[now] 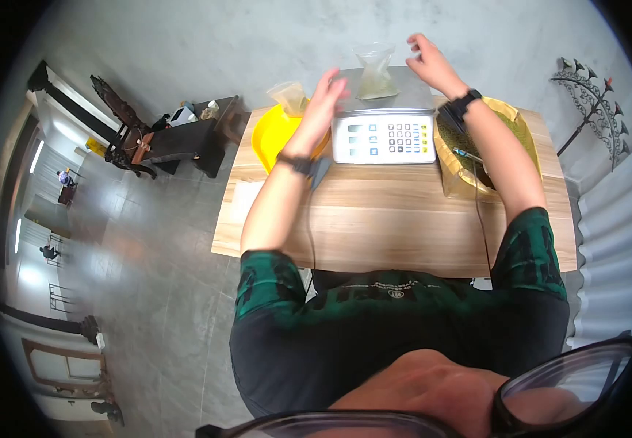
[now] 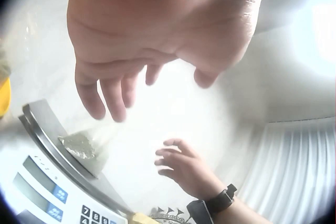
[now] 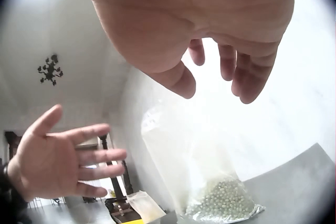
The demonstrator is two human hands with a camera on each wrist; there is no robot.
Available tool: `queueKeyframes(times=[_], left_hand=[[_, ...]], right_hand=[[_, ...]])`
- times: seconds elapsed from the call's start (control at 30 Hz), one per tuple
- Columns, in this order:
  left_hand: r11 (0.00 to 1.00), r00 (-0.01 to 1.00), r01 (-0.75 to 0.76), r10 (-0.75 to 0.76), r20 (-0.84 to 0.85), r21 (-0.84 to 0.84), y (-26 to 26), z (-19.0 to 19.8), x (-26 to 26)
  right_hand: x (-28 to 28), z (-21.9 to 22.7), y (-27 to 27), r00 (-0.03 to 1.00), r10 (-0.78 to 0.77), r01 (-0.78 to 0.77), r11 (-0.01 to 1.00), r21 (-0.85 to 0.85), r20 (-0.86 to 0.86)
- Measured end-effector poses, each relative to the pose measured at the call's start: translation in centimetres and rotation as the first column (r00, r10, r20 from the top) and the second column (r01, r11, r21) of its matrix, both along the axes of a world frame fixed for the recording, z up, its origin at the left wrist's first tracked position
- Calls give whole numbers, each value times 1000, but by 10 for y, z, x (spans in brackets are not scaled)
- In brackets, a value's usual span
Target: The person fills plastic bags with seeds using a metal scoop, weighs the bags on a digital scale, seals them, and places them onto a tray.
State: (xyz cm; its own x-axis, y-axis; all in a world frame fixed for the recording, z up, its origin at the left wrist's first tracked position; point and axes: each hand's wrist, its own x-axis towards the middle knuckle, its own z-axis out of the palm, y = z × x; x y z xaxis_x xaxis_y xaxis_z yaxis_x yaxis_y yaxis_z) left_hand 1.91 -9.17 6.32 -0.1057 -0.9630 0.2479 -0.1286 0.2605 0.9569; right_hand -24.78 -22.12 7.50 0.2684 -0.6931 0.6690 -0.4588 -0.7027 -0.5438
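While a person's left hand (image 1: pixel 321 106) and right hand (image 1: pixel 435 69) hover on either side, each grip empty with fingers apart, a clear bag (image 1: pixel 378 82) of small green grains (image 3: pixel 220 201) stands on a scale (image 1: pixel 384 139). A brushing finger could tip it, spilling grains across the desk (image 1: pixel 389 201) if its mouth is unsealed.

Grey wall (image 1: pixel 184 44), pale pleated curtain (image 1: pixel 611 248)
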Motion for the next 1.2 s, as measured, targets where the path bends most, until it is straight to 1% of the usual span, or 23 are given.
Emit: queueKeyframes(times=[0.03, 0.1, 0.13, 0.17, 0.2, 0.23, 0.27, 0.33, 0.43, 0.47, 0.6, 0.67, 0.7, 0.73, 0.8, 0.87, 0.9, 0.93, 0.97, 1.0, 1.07, 1.13, 1.2], left_hand=[[999, 999, 46, -45, 19, -6, 24, -6, 10], [991, 989, 134, -134, 58, 8, 73, -30, 40], [973, 977, 209, -212, 27, 99, 101, -36, 55], [979, 987, 158, -160, 6, 131, 128, -43, 62], [975, 988, 150, -152, 2, 164, 144, -62, 79], [973, 996, 84, -73, -59, 216, 161, -72, 86], [970, 994, 94, -81, -68, 223, 169, -82, 96], [973, 991, -108, 121, -52, 206, 188, -105, 111], [954, 963, -257, 266, -44, 152, 200, -119, 125], [942, 953, -289, 300, -44, 169, 203, -119, 128], [905, 908, -418, 413, 75, 76, 207, -130, 142], [879, 876, -476, 470, 113, 32, 211, -131, 146], [846, 789, -531, 513, 339, -46, 211, -123, 143], [816, 650, -563, 535, 539, -132, 212, -119, 140], [811, 637, -560, 554, 537, -172, 209, -122, 140], [815, 491, -547, 497, 716, -191, 208, -122, 138], [814, 489, -547, 499, 715, -194, 206, -124, 139], [808, 422, -539, 503, 754, -238, 203, -128, 141], [804, 353, -526, 503, 789, -277, 201, -130, 142], [809, 354, -521, 497, 792, -274, 199, -129, 142], [820, 305, -538, 405, 862, -195, 191, -128, 141], [822, 298, -547, 368, 881, -158, 185, -128, 138], [823, 288, -554, 331, 898, -126, 178, -128, 138]], right_hand=[[-19, -1, 8, 986, 63, -61, 998, 16, -153], [-55, -17, 34, 878, 185, -133, 980, 145, -442], [-64, -11, 68, 811, 200, -76, 968, 239, -550], [-77, -24, 82, 774, 230, -42, 948, 314, -590], [-82, -13, 110, 712, 254, 47, 913, 405, -655], [-95, -29, 115, 680, 232, 67, 925, 374, -696], [-101, -39, 119, 625, 212, 132, 920, 370, -751], [-108, -52, 125, 603, 147, 195, 926, 324, -784], [-111, -65, 125, 601, 55, 234, 942, 242, -797], [-112, -65, 124, 578, 78, 240, 935, 260, -813], [-123, -56, 137, 666, 10, 157, 976, 153, -746], [-127, -38, 165, 701, -24, 138, 985, 102, -712], [-129, -33, 182, 748, -38, 128, 988, 88, -663], [-132, -30, 201, 790, -50, 121, 990, 75, -611], [-134, -27, 233, 776, -137, 237, 968, 83, -616], [-141, -34, 260, 809, -187, 245, 969, 31, -557], [-145, -39, 269, 838, -237, 264, 964, -15, -492], [-149, -46, 276, 839, -238, 264, 964, -15, -490], [-158, -55, 280, 878, -270, 300, 954, 17, -395], [-167, -65, 284, 905, -304, 334, 941, 55, -297], [-191, -90, 280, 902, -328, 362, 928, 81, -280], [-210, -115, 268, 957, -288, 284, 930, 231, -17], [-223, -129, 257, 953, -302, 280, 917, 285, 35]])
